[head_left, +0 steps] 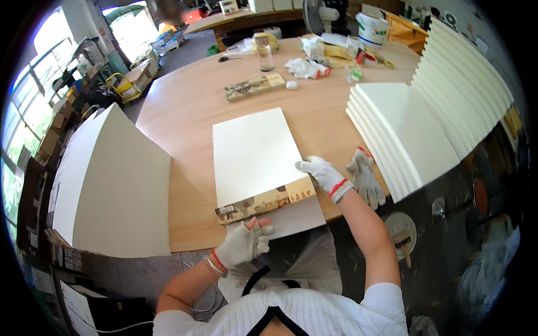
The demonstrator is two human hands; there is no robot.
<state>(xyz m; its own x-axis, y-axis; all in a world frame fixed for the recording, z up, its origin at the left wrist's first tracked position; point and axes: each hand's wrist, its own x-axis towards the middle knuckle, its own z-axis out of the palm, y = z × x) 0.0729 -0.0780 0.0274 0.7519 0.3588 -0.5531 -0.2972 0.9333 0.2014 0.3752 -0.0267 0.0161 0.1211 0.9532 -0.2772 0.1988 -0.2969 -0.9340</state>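
A white rectangular board (255,148) lies in front of me, its near end overhanging the table's front edge. Across its lower part runs a printed band (266,199) in beige and brown; whether it wraps round underneath is hidden. My right hand (322,172), in a white knit glove with a red cuff, holds the board's right edge, thumb on top. Just below the band, my left hand (244,245) has its fingers apart and loosely bent, some bare fingertips poking out of the glove. It appears to hold nothing.
Tall stacks of white boards stand at the left (120,185) and right (414,123). Spare gloves (367,176) lie by the right stack. Farther back are a pile of printed bands (255,87), a clear bottle (264,53), scissors (228,58) and a white bucket (372,29).
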